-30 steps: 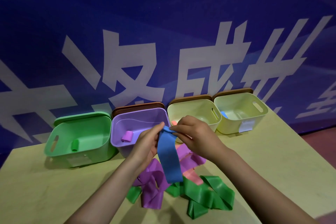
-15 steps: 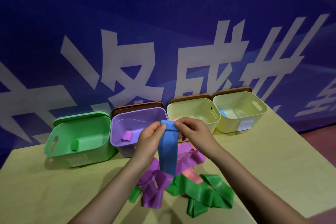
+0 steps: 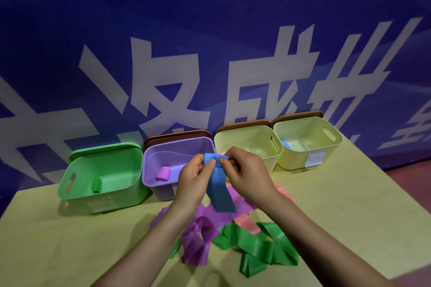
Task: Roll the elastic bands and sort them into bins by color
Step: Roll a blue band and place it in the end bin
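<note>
Blue band (image 3: 219,187): held up over the middle of the table (image 3: 70,240), top end folded over, the rest hanging down in front of the purple bin (image 3: 163,191).
Left hand (image 3: 193,178): thumb and fingers pinch the band's top left edge.
Right hand (image 3: 248,175): fingers curled round the band's top right edge.
Loose bands: purple band (image 3: 198,240), green band (image 3: 261,247) and pink band (image 3: 247,223) lie tangled near the person.
Bins: green bin (image 3: 77,193) far left holds a green roll (image 3: 96,185); the purple bin holds a purple roll (image 3: 163,173); two yellow bins at right, the far-right bin (image 3: 326,154) with something blue inside.
</note>
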`<control>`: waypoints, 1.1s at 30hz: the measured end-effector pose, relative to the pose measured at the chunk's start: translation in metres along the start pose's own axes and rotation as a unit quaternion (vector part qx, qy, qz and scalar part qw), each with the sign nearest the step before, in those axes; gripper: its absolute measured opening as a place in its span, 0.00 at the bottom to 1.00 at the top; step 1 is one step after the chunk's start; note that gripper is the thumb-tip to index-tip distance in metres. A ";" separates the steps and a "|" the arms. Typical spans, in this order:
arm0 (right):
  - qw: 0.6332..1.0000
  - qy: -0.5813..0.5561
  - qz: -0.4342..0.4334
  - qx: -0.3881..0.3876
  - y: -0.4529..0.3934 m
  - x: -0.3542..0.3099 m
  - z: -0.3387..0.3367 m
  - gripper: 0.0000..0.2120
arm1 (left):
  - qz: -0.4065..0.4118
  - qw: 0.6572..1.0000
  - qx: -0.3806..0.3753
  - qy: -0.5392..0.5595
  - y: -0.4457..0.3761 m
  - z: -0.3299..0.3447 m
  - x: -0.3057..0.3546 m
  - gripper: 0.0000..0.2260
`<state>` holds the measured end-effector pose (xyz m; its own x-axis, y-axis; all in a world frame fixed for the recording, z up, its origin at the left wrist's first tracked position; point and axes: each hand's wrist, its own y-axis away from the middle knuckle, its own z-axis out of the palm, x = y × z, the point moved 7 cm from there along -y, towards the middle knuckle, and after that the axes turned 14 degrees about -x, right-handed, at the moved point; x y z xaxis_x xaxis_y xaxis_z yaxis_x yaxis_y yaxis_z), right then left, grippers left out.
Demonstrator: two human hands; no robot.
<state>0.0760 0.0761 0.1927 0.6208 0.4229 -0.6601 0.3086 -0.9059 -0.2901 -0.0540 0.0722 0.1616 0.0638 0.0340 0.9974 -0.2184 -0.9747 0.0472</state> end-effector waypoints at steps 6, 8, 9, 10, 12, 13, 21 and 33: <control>0.999 -0.035 0.002 -0.003 -0.004 0.003 -0.001 0.12 | -0.033 0.995 -0.017 0.089 -0.002 -0.001 -0.006 0.05; 0.998 -0.062 0.006 -0.017 -0.005 0.004 -0.001 0.13 | -0.046 0.991 -0.030 0.122 -0.002 -0.002 -0.008 0.07; 0.997 -0.070 0.008 -0.022 -0.006 0.004 -0.001 0.12 | -0.046 0.987 -0.031 0.148 -0.003 -0.003 -0.009 0.07; 0.997 -0.076 0.011 -0.027 -0.006 0.004 -0.001 0.11 | -0.047 0.983 -0.029 0.175 -0.003 -0.004 -0.010 0.08; 0.996 -0.079 0.010 -0.037 -0.007 0.005 -0.002 0.10 | -0.043 0.980 -0.030 0.191 -0.002 -0.005 -0.010 0.09; 0.997 -0.068 0.005 -0.044 -0.008 0.005 -0.001 0.10 | -0.039 0.985 -0.033 0.167 -0.002 -0.005 -0.009 0.08; 0.994 -0.076 -0.015 -0.080 -0.009 0.002 0.005 0.08 | -0.024 0.996 -0.004 0.087 -0.002 -0.008 -0.010 0.04; 0.977 0.145 -0.147 -0.051 -0.003 -0.005 0.002 0.13 | -0.104 0.962 -0.026 0.252 -0.004 0.001 -0.023 0.13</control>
<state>0.0707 0.0764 0.1955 0.6681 0.6666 -0.3304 0.5656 -0.7436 -0.3567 -0.0536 0.0747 0.1389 -0.3655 0.3420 0.8657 -0.3003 -0.9236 0.2381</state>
